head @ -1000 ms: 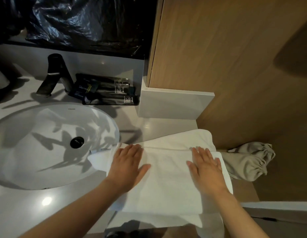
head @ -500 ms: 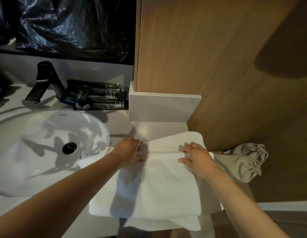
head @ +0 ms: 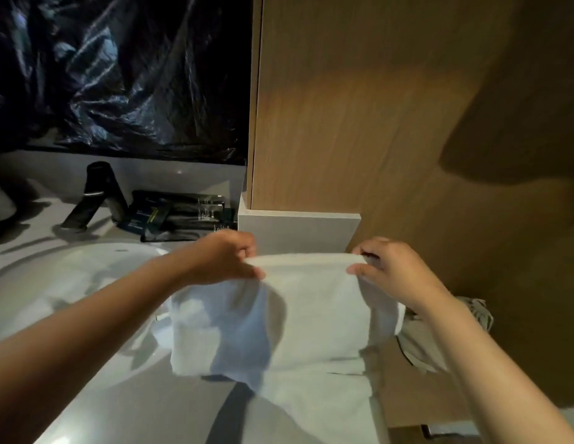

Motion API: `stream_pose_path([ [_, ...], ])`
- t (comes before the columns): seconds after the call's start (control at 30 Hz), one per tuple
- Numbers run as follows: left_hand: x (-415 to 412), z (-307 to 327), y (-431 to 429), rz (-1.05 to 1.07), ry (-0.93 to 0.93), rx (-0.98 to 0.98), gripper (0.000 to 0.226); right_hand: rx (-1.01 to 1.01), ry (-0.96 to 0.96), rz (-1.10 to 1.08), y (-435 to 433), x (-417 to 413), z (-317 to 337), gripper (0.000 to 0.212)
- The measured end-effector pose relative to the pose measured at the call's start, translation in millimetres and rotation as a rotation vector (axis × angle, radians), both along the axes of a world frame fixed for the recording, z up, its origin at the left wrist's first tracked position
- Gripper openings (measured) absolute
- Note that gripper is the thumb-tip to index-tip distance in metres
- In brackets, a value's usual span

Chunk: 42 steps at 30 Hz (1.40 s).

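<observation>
A folded white towel [head: 311, 318] hangs in the air over the counter, held up by its top edge. My left hand [head: 224, 254] pinches the top left corner with thumb and curled fingers. My right hand [head: 388, 270] pinches the top right corner the same way. The towel's lower part droops toward the counter edge and hides the surface beneath it.
A white sink basin [head: 80, 290] lies to the left, with a dark faucet [head: 96, 193] and a black tray of toiletries [head: 180, 216] behind it. A wooden panel [head: 375, 123] rises ahead. A beige drawstring bag [head: 439, 341] lies at the right.
Both hands went from pressing flat on the towel to pinching its far edge, then lifted it off the counter. The view tilted upward.
</observation>
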State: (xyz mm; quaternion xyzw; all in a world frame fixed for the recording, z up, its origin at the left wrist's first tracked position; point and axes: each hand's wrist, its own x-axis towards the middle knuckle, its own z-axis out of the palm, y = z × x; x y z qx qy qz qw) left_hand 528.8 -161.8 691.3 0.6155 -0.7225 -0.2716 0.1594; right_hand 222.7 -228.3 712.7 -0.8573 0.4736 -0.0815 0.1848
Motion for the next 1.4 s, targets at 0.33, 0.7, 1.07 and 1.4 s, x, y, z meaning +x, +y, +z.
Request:
stream_pose_path([
  [0.33,3.6,37.4,3.1,-0.009,-0.217,-0.310,0.028,-0.408,-0.033,-0.079,6.0,1.5,12.7,0.018],
  [0.7,-17.6,-89.9,64.8,-0.097,-0.281,-0.172,0.024,-0.012,-0.092,-0.231,92.2,-19.0,-106.1,0.019],
  [1.07,-29.4,-106.9,90.6,-0.154,-0.116,0.182,0.034,0.067,-0.192,-0.334,141.3,-28.0,-127.7,0.018],
  [1.4,-72.4,-95.7,-14.6,-0.181,-0.158,-0.036,0.027,0.502,-0.382,-1.063,130.9,-5.9,-135.4,0.050],
])
